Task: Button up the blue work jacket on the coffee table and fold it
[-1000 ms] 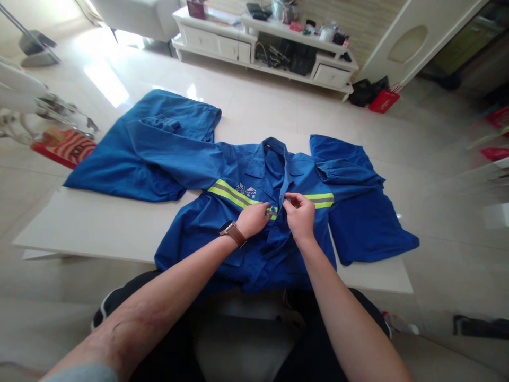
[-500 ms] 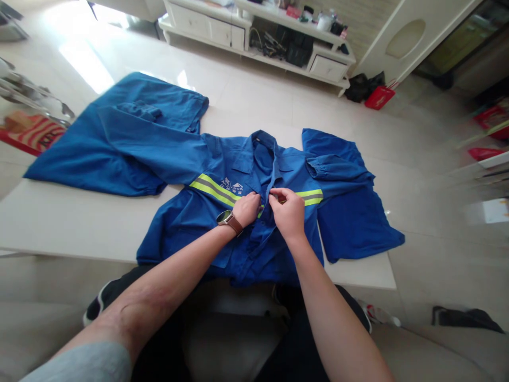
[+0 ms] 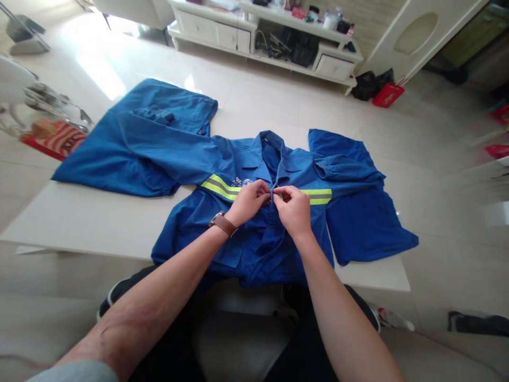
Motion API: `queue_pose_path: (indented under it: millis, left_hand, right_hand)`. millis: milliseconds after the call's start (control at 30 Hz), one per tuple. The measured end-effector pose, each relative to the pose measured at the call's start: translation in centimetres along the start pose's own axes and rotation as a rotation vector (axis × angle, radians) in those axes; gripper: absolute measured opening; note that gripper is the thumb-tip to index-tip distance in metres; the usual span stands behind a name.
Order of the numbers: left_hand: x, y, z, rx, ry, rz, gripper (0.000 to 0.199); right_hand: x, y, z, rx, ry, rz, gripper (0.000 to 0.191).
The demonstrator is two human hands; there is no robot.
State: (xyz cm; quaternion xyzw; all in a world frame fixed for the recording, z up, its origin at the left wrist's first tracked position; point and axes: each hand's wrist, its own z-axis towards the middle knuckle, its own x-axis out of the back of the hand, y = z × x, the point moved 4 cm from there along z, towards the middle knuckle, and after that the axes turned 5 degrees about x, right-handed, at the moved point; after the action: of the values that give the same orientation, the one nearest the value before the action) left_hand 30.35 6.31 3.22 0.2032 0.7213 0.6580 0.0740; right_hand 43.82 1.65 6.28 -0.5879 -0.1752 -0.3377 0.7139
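A blue work jacket (image 3: 186, 223) with a yellow-green and grey reflective band lies front up, collar away from me. My left hand (image 3: 251, 200), a brown-strapped watch on its wrist, pinches the front edge of the jacket just below the collar opening. Opposite it, my right hand (image 3: 292, 207) pinches the other side of the same front edge, its fingertips nearly touching those of the left. Whatever button sits between the fingertips is hidden. Lower down, the front placket (image 3: 271, 228) runs toward me in loose folds.
More blue cloth (image 3: 99, 143) lies under the left sleeve, and another blue piece (image 3: 366, 228) under the right one. The white table (image 3: 79, 223) has its near edge by my knees. Beyond stand a white TV cabinet (image 3: 214, 32) and a red bag (image 3: 388, 94).
My left hand has lifted and turned, bringing its fingertips up to the front edge beside the right hand's. The view has shifted, so the scene sits slightly further right.
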Motion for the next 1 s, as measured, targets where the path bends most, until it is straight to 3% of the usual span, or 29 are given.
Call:
queue_pose_path:
  millis: [200, 400, 1000]
  left_hand:
    - [-0.1, 0.2, -0.3, -0.031, -0.054, -0.049, 0.01]
    - [0.1, -0.2, -0.4, -0.019, -0.026, -0.072, 0.006]
    - [0.7, -0.9, 0.4, -0.149, 0.045, 0.161, 0.018]
  right_hand:
    - [0.2, 0.4, -0.4, 0.023, 0.005, 0.028, 0.019]
    - [-0.2, 0.4, 0.2, 0.018, -0.041, -0.005, 0.017]
    - [-1.2, 0.8, 0.4, 0.064, -0.021, -0.022, 0.02]
